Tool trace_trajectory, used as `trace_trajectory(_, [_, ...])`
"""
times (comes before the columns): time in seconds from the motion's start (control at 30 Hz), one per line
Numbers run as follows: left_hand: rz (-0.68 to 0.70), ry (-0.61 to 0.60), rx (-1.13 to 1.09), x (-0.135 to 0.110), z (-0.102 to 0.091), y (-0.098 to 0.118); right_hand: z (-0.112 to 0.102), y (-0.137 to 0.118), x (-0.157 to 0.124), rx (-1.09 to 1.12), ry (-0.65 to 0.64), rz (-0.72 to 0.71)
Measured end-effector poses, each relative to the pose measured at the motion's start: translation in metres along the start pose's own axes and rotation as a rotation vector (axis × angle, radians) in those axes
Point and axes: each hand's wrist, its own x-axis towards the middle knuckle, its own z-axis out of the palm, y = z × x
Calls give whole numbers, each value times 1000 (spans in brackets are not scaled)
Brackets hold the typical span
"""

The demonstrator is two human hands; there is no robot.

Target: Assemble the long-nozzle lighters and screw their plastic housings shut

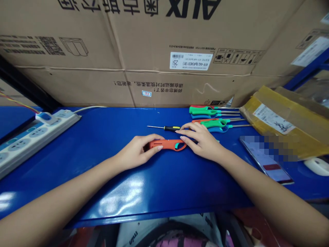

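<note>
My left hand (137, 151) is closed around the back of an orange long-nosed gas lighter (167, 144), thumb along its near side. The lighter lies sideways just above the blue table, its teal trigger to the right. My right hand (204, 142) is over the lighter's front end, fingers bent and apart; it hides most of the nozzle. Its fingertips are by the trigger guard and at the handle end of a small black-and-yellow screwdriver (171, 128). Whether they touch the screwdriver is unclear. Beyond this hand lie several red, green and blue lighters (205, 110), nozzles pointing right.
A white power strip (33, 137) with a plug stands at the left. A large cardboard box (144, 55) walls off the back of the blue table (123, 192). At the right are a yellow-taped package (303, 127), a phone (267, 163) and a white mouse (317, 166).
</note>
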Motion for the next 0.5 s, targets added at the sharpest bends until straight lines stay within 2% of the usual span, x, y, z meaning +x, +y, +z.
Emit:
trace_trajectory(0.1, [124, -46, 221, -2, -1, 0, 7, 4, -1, -11, -54, 26])
trace_trajectory(0.2, [189, -66, 316, -3, -1, 0, 15, 7, 0, 24, -71, 42])
trace_trajectory(0.37, [191, -43, 218, -2, 3, -5, 22, 10, 14, 102, -7, 130])
trace_trajectory(0.5, [167, -10, 126, -1, 8, -7, 23, 10, 36, 45, -127, 190])
